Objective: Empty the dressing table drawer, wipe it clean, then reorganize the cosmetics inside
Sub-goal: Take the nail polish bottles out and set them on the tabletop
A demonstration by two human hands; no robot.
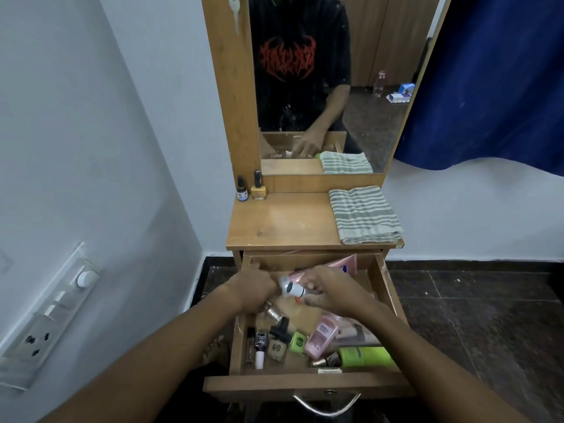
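Observation:
The wooden drawer (308, 383) of the dressing table is pulled out and holds several cosmetics. My right hand (332, 290) pinches a small white-and-silver bottle (291, 287) above the drawer's back half. A pink tube (341, 265) shows just behind that hand. My left hand (251, 288) is curled at the back left, and a silver-capped bottle (272, 311) sticks out from under its fingers. Still in the drawer are nail polishes (260, 349), a green jar (297, 342), a pink tube (323, 332) and a green bottle (366, 356).
A folded striped cloth (364, 213) lies on the right of the tabletop (280, 221). A blue bottle (242, 189) and a yellow bottle (258, 187) stand at its back left. The mirror (335, 71) rises behind, a wall is on the left, and a blue curtain (488, 80) on the right.

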